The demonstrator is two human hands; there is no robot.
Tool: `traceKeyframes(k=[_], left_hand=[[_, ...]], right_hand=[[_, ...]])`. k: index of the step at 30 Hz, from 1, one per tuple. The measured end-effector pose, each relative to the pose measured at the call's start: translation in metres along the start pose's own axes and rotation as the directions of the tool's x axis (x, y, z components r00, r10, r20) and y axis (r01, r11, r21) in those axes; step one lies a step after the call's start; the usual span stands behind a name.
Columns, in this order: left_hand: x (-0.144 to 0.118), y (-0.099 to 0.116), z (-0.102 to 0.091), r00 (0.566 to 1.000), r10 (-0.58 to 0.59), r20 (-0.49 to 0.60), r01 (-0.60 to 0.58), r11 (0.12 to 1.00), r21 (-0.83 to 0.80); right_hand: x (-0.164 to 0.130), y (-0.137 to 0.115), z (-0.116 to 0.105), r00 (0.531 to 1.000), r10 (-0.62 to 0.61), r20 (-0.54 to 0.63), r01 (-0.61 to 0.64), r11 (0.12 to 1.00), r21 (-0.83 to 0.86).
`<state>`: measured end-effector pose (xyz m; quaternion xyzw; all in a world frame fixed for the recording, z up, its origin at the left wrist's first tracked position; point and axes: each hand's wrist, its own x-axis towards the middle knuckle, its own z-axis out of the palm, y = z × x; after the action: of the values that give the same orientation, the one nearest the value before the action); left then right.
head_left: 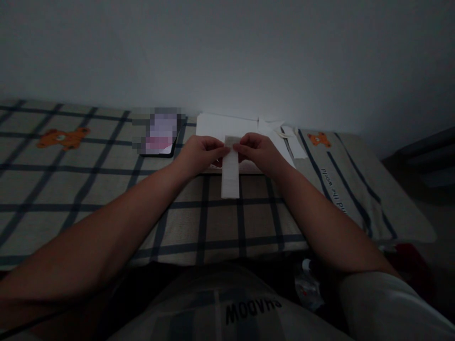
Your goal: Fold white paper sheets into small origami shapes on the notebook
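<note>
A narrow strip of paper (pixel 231 177), pale with faint lines across it, hangs lengthwise toward me between my two hands. My left hand (pixel 202 154) pinches its upper left edge between thumb and fingers. On the opposite edge, my right hand (pixel 259 150) has the same kind of pinch. Below and behind both hands lie white paper sheets (pixel 227 124), partly hidden by the hands. Several cut or torn paper pieces (pixel 295 144) rest at the right end of the sheets, beside my right hand.
A checked cloth (pixel 185 227) with orange bear prints covers the surface. To the left of the paper lies a phone (pixel 161 130), its screen lit and blurred. A grey wall (pixel 227 57) rises behind. Beneath the near edge, a clear plastic bottle (pixel 308 286) shows at the right.
</note>
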<state>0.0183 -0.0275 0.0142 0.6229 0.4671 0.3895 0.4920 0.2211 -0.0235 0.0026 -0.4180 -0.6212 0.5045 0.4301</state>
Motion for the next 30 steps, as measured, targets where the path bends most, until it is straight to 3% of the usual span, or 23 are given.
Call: traceKeyframes(k=[6, 18, 30], left_hand=[[0.0001, 0.0000, 0.0021, 0.996, 0.051, -0.071, -0.053, 0.998, -0.028], [-0.0017, 0.0035, 0.0010, 0.993, 0.091, -0.074, -0.090, 0.996, 0.015], [-0.0061, 0.0070, 0.0019, 0.989, 0.119, -0.087, -0.115, 0.992, 0.045]], right_hand=[[-0.0018, -0.0022, 0.0019, 0.999, 0.039, 0.028, -0.038, 0.999, -0.012], [0.0005, 0.0009, 0.0019, 1.000, -0.016, 0.006, 0.016, 1.000, 0.015], [-0.0034, -0.0051, 0.0046, 1.000, 0.013, 0.004, -0.013, 0.997, 0.078]])
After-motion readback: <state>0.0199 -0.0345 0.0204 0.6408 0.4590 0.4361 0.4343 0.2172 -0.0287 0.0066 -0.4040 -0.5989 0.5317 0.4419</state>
